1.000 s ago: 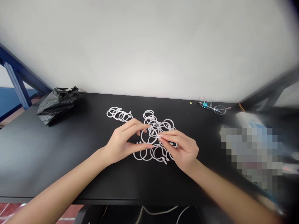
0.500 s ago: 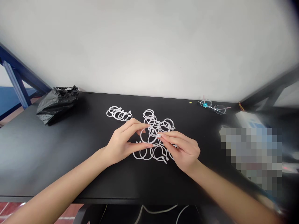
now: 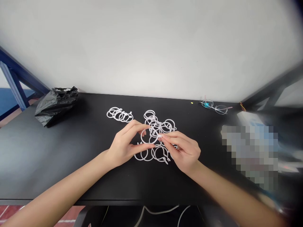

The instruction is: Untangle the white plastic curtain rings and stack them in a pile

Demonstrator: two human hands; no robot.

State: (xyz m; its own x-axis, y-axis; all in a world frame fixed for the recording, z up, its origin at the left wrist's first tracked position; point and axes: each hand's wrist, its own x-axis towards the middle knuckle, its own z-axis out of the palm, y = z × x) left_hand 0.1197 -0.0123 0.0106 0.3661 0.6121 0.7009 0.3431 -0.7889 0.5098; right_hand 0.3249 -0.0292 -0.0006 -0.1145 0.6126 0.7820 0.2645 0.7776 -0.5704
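A thin white plastic ring with a clasp, like a shower curtain ring [image 3: 141, 136], is held up between my two hands. My left hand [image 3: 124, 143] grips it from the left, index finger at its top and thumb at its bottom. On the right, the fingertips of my right hand [image 3: 183, 148] pinch its clasp end, and they cover most of that part. Beneath and behind the hands lies a loose pile of similar white rings [image 3: 162, 154], several of them overlapping. A smaller row of overlapping rings [image 3: 119, 115] rests farther back to the left.
The black table [image 3: 106, 186] meets a pale wall behind. A crumpled black plastic bag [image 3: 56, 104] sits at the far left. Eyeglasses [image 3: 214, 107] lie at the back right, near a white box [image 3: 251, 119] and a pixelated patch. Pale cables hang below the front edge.
The right fingertips have shifted very slightly left, toward the left hand, with the clasp still pinched. The whole view has drifted a little. Both ring groups lie as before.
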